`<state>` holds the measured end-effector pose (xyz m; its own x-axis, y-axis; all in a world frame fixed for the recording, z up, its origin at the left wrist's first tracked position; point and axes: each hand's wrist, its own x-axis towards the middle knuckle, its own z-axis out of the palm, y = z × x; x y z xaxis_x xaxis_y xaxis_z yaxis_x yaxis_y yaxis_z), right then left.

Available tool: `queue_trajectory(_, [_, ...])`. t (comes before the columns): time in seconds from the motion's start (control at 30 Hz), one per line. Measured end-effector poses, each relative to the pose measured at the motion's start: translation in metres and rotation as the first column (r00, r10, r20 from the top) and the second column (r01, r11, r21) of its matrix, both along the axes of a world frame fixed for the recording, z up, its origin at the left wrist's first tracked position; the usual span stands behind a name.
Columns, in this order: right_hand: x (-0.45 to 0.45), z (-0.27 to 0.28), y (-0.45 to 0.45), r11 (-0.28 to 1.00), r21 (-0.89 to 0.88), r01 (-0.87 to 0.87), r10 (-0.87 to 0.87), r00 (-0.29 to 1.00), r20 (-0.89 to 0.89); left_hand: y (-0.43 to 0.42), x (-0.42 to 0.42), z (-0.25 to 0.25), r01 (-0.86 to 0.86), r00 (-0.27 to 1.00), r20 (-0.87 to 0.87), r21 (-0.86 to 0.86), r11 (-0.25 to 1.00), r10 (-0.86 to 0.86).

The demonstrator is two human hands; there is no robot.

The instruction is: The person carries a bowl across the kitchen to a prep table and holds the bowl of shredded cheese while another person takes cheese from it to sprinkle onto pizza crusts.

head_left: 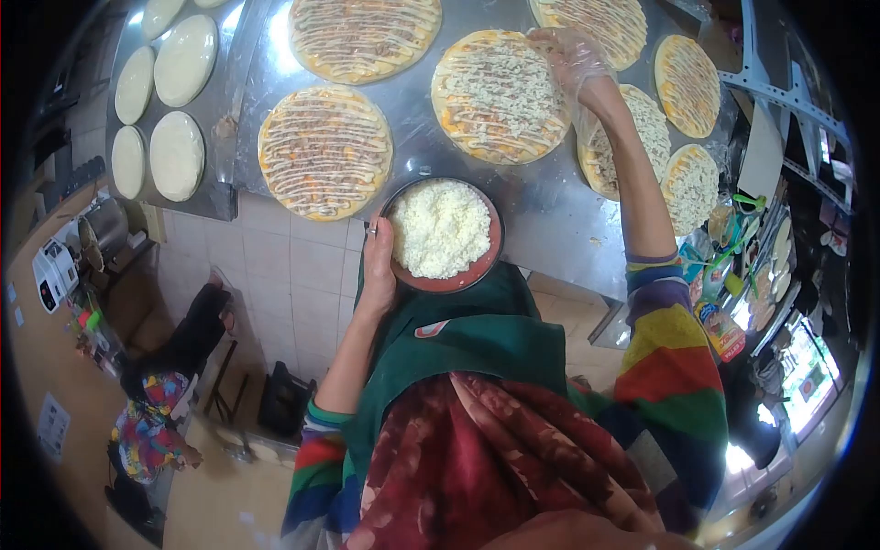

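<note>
The left hand [379,261] holds a bowl [466,278]; what the gloved right hand [573,57] grips, I cannot tell. Its forearm [643,202] partly hides 1 pizza [653,124]; dough rounds [185,60] lie leftward.

A shiny metal table [550,215] carries topped pizzas [325,151] and, seemingly on a separate sheet [220,170], plain dough rounds [177,156].

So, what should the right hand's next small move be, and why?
Probably to sprinkle white topping toward the lower edge of the middle pizza: it looks thinner there, with drizzle lines showing. The right hand is at that pizza's upper right edge, and the left hand holds the bowl of topping close by.
</note>
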<state>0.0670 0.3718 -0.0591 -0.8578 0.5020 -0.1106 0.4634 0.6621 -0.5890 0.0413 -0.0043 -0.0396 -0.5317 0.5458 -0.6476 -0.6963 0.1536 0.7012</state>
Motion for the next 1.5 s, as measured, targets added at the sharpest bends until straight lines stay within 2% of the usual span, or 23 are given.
queue_trajectory(0.03, [-0.003,-0.006,0.001,0.997,0.058,-0.057,0.059,0.998,-0.026,0.000,0.001,-0.001,-0.011,1.000,0.004,-0.001,1.000,0.011])
queue_trajectory(0.13, [-0.020,-0.037,0.002,0.989,0.069,-0.134,0.148,0.955,-0.258,-0.001,-0.002,-0.004,0.046,0.998,-0.050,-0.018,0.999,-0.047])
queue_trajectory(0.17, [-0.021,-0.043,0.001,0.987,0.102,-0.128,0.142,0.979,-0.145,-0.002,-0.001,-0.003,0.035,0.998,-0.045,-0.011,0.999,-0.035])
queue_trajectory(0.23, [-0.037,-0.013,-0.022,0.977,0.173,-0.127,0.114,0.990,0.083,0.002,0.000,0.002,0.011,0.999,-0.036,0.004,1.000,-0.011])
queue_trajectory(0.27, [-0.039,-0.006,-0.027,0.976,0.155,-0.156,0.149,0.987,0.054,0.002,0.001,0.002,0.002,1.000,-0.030,0.004,1.000,-0.002])
queue_trajectory(0.37, [-0.042,-0.021,-0.030,0.918,0.242,-0.315,0.334,0.942,-0.040,0.001,0.003,0.003,-0.018,1.000,-0.022,0.008,1.000,0.018])
queue_trajectory(0.47, [-0.043,-0.024,-0.043,0.901,0.266,-0.344,0.375,0.924,-0.075,0.001,0.005,0.003,-0.032,0.999,-0.028,0.008,0.999,0.032])
queue_trajectory(0.57, [-0.046,-0.006,-0.060,0.902,0.258,-0.346,0.350,0.936,0.032,0.003,0.006,0.003,-0.056,0.998,-0.014,0.013,0.998,0.057])
queue_trajectory(0.67, [-0.042,-0.012,-0.062,0.919,0.247,-0.308,0.338,0.937,-0.090,0.006,0.006,0.001,-0.072,0.997,-0.004,0.020,0.997,0.072])
queue_trajectory(0.77, [-0.039,0.033,-0.075,0.983,-0.113,-0.147,0.162,0.977,0.141,0.015,0.004,0.002,-0.087,0.996,-0.016,0.008,0.996,0.087])
queue_trajectory(0.87, [-0.004,0.073,-0.103,0.902,-0.369,-0.224,0.189,0.973,-0.130,0.029,0.004,-0.001,-0.109,0.992,-0.056,0.009,0.994,0.109])
queue_trajectory(0.93, [0.018,0.062,-0.125,0.856,-0.151,-0.494,0.480,0.869,-0.121,0.037,0.002,-0.007,-0.111,0.990,-0.086,0.032,0.993,0.113])
queue_trajectory(1.03, [0.036,0.059,-0.178,0.891,0.129,-0.435,0.433,0.900,0.041,0.050,0.002,-0.013,-0.127,0.989,-0.065,0.050,0.991,0.130])
queue_trajectory(1.07, [0.040,0.059,-0.179,0.904,0.071,-0.421,0.420,0.907,0.033,0.052,0.002,-0.021,-0.127,0.992,0.002,0.070,0.989,0.128])
queue_trajectory(1.17, [0.049,0.055,-0.170,0.909,-0.132,-0.396,0.399,0.917,0.000,0.056,0.008,-0.026,-0.097,0.992,-0.078,0.042,0.994,0.100])
queue_trajectory(1.27, [0.048,0.046,-0.141,0.849,-0.390,-0.357,0.355,0.932,-0.079,0.055,0.012,-0.033,-0.108,0.994,-0.010,0.089,0.990,0.109])
queue_trajectory(1.3, [0.042,0.057,-0.131,0.776,-0.579,-0.249,0.274,0.961,-0.045,0.054,0.012,-0.034,-0.112,0.994,0.005,0.106,0.988,0.112])
queue_trajectory(1.37, [0.029,0.081,-0.111,0.509,-0.860,-0.008,0.138,0.988,0.073,0.054,0.010,-0.032,-0.113,0.993,-0.020,0.102,0.988,0.115])
queue_trajectory(1.47, [0.017,0.067,-0.076,0.691,-0.723,-0.020,0.095,0.993,0.063,0.048,0.007,-0.032,-0.112,0.992,-0.044,0.093,0.989,0.116])
queue_trajectory(1.5, [0.008,0.064,-0.069,0.814,-0.580,0.031,0.093,0.979,0.182,0.046,0.007,-0.033,-0.111,0.992,-0.049,0.088,0.990,0.115])
